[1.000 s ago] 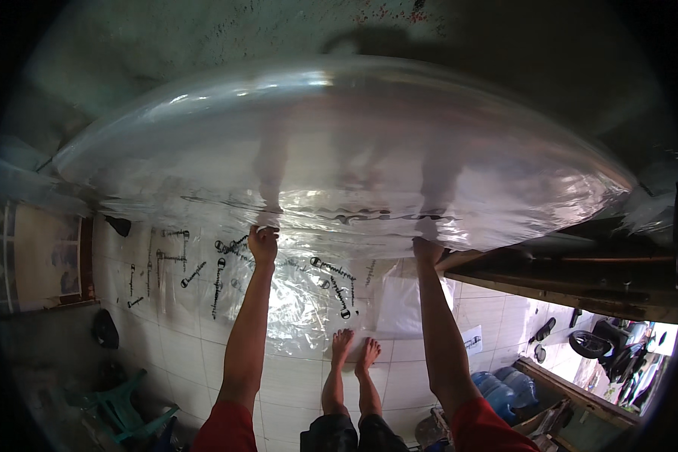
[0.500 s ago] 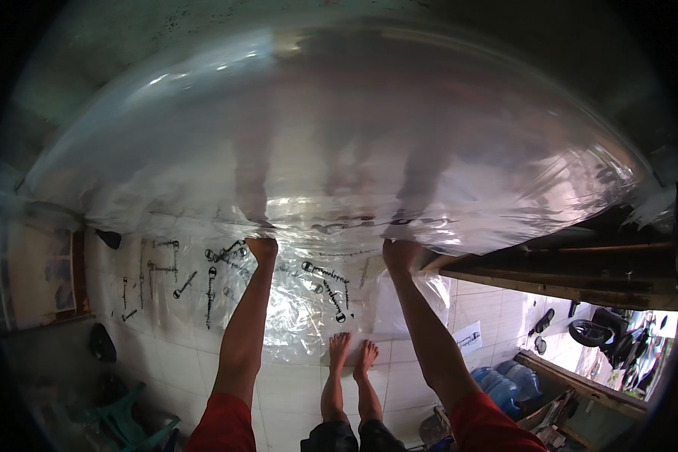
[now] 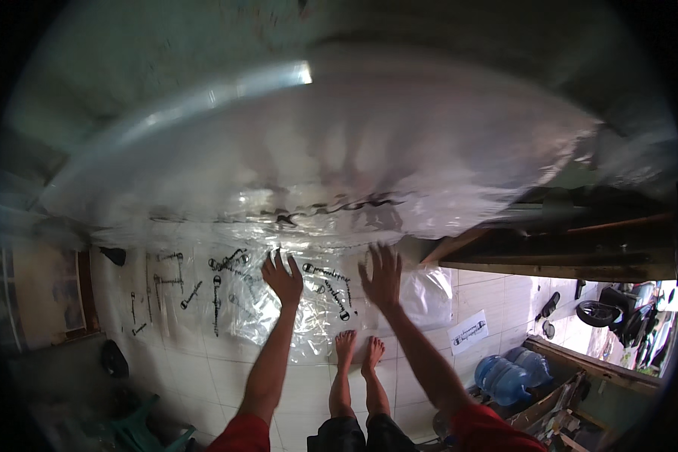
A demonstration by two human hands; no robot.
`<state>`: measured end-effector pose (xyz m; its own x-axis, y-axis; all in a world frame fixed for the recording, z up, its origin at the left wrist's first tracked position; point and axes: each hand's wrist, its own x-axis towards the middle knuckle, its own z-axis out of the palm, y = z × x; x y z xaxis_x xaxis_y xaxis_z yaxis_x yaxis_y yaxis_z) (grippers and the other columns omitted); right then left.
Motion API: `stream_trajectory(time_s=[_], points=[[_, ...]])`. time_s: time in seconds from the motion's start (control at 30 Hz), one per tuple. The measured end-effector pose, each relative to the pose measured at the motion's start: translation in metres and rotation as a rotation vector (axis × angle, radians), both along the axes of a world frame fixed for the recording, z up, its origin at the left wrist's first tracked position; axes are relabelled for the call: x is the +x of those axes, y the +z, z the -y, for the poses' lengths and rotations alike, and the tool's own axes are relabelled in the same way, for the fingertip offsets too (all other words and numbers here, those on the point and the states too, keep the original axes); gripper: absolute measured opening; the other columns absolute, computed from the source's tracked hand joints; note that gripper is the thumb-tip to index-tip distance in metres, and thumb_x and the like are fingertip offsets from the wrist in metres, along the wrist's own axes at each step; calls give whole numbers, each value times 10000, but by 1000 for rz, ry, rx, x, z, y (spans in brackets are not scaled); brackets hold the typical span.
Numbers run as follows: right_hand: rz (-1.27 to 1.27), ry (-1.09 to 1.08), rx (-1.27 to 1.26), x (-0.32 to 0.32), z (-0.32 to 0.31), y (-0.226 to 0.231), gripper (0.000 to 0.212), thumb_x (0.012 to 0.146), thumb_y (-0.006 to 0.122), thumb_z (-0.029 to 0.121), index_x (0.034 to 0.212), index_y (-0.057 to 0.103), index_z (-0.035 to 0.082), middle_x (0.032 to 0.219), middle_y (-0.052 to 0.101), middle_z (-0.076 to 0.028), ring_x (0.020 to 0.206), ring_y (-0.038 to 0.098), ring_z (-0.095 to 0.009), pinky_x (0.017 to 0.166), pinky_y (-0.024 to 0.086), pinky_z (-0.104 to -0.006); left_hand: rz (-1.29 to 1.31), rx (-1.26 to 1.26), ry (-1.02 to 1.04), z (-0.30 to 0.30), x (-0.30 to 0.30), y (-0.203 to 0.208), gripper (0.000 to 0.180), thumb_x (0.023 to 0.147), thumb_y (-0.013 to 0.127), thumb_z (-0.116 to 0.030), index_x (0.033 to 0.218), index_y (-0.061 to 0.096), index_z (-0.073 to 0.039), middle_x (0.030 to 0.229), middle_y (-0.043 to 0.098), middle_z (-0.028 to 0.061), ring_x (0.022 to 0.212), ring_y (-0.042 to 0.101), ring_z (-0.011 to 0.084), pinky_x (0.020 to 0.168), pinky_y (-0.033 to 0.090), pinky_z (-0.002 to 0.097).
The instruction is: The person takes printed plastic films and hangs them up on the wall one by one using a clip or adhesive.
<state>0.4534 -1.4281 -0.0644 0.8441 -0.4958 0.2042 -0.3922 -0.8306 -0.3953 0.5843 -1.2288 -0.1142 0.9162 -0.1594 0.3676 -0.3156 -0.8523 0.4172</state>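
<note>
A huge roll of clear plastic film (image 3: 316, 158) fills the view ahead of me, shiny and mirror-like, with black printing warped along its near edge. My left hand (image 3: 283, 282) is just on my side of that edge, its fingers spread and holding nothing. Level with it on the right, my right hand (image 3: 382, 282) also has its fingers stretched apart and grips nothing. Whether any fingertip touches the film I cannot tell. Under both hands a crinkled clear plastic sheet (image 3: 309, 343) lies on the tiled floor, near my bare feet, with black printed marks around it.
A printed white sheet (image 3: 468, 332) lies on the floor at the right. Large blue water jugs (image 3: 502, 379) stand nearer me. A dark wooden ledge (image 3: 550, 260) juts in at the right, and a motorcycle (image 3: 614, 310) is outside. Lower left is a green plastic chair (image 3: 147, 426).
Both hands have let go of the film's near edge and opened, moving closer together and nearer to me. The roll has shifted, and its printed edge now sits farther away.
</note>
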Motion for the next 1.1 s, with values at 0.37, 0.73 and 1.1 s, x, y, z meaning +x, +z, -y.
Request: stream_trajectory(time_s=[0.37, 0.73, 1.1], points=[[-943, -463, 763, -527, -101, -23, 545, 847, 582, 507, 1141, 625, 50, 1000, 660, -217, 922, 642, -363, 792, 508, -447, -1691, 595, -833, -142, -387, -21, 658, 841, 501, -621, 1034, 664, -14, 1036, 673, 186, 1004, 640, 338, 823, 502, 460], [106, -1823, 933, -737, -213, 40, 406, 788, 678, 452, 955, 697, 83, 864, 701, -100, 768, 686, -188, 649, 540, -328, -966, 713, -1295, 49, -450, -25, 628, 791, 602, -571, 849, 702, 47, 776, 678, 232, 807, 671, 404, 693, 526, 442], [423, -2016, 1609, -957, -303, 19, 527, 832, 603, 528, 1008, 659, 34, 925, 683, -107, 794, 667, -230, 674, 526, -354, -1329, 338, -1548, 183, -1019, 91, 338, 891, 640, -276, 1106, 574, -25, 985, 655, 150, 908, 655, 270, 739, 532, 369]])
